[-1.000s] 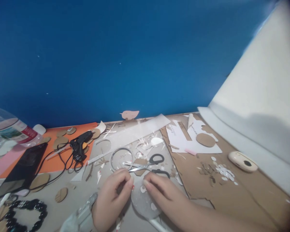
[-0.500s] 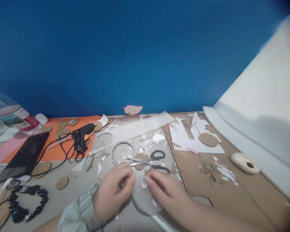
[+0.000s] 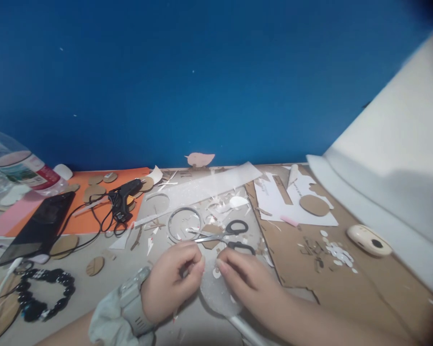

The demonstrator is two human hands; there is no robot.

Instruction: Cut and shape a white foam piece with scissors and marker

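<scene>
My left hand [image 3: 175, 281] is closed with thumb and forefinger pressed together; anything between them is too small to make out. Facing it, my right hand [image 3: 250, 283] is pinched the same way, its fingertips a little apart from the left ones. Below and between them is a pale translucent round piece [image 3: 220, 295] with a white handle-like strip [image 3: 243, 329] running from it. A small whitish disc [image 3: 216, 273] shows on it beside my right thumb. Just beyond my fingertips lie scissors [image 3: 222, 236] with black handles, blades parted, and a clear ring [image 3: 184, 225].
Left are an orange sheet [image 3: 90, 223], a black glue gun [image 3: 121, 199], a phone [image 3: 38, 226], a bottle [image 3: 29, 170] and a beaded bracelet [image 3: 45, 293]. Right, cardboard [image 3: 299, 259] bears white paper discs [image 3: 341, 254] and a cream oval device [image 3: 368, 240]. A pink bird cutout [image 3: 201, 159] stands at the back.
The view has shifted slightly. Both hands keep nearly the same pinched pose over the translucent piece.
</scene>
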